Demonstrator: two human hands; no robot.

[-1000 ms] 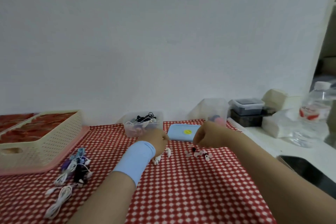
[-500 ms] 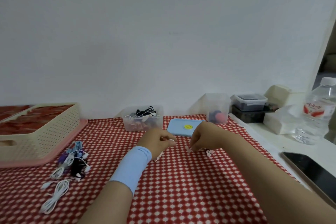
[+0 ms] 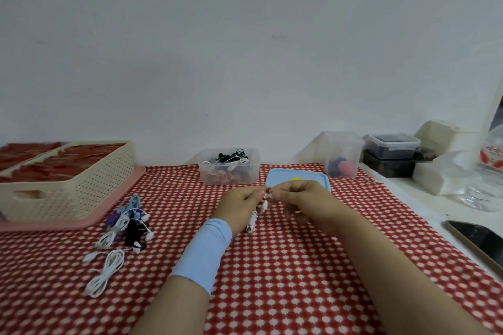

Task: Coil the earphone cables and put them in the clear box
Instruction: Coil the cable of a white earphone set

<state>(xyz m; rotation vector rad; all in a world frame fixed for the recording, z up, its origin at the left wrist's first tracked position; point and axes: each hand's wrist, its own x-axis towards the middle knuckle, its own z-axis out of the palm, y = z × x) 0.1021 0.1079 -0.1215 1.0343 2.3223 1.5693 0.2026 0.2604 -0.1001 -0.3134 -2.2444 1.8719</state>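
Desk [image 3: 285, 266], red-checked cloth: clear box [image 3: 229, 168] far centre, blue lid [image 3: 294, 179] right of it, loose earphones [image 3: 122, 228] near left, basket [image 3: 68, 182] far left.

Your left hand [image 3: 239, 204] and right hand [image 3: 299, 198] sit just short of the clear box [image 3: 228, 178], with only a narrow strip of checked tablecloth [image 3: 272, 266] between. The box top is open, but black and white cables heap above its rim. The blue lid [image 3: 288, 175] lies flat just right of the box, partly behind your right hand. A small clear container [image 3: 341, 155] stands behind the lid.

Left side: a loose earphone pile [image 3: 128, 226] beside your left forearm, near the pink tray [image 3: 54, 224] carrying the cream basket [image 3: 76, 187].

Right edge: a phone [image 3: 479, 239] and a water bottle [image 3: 490, 171].

The white earphone [image 3: 262, 205] pinched in both hands dangles to the cloth.
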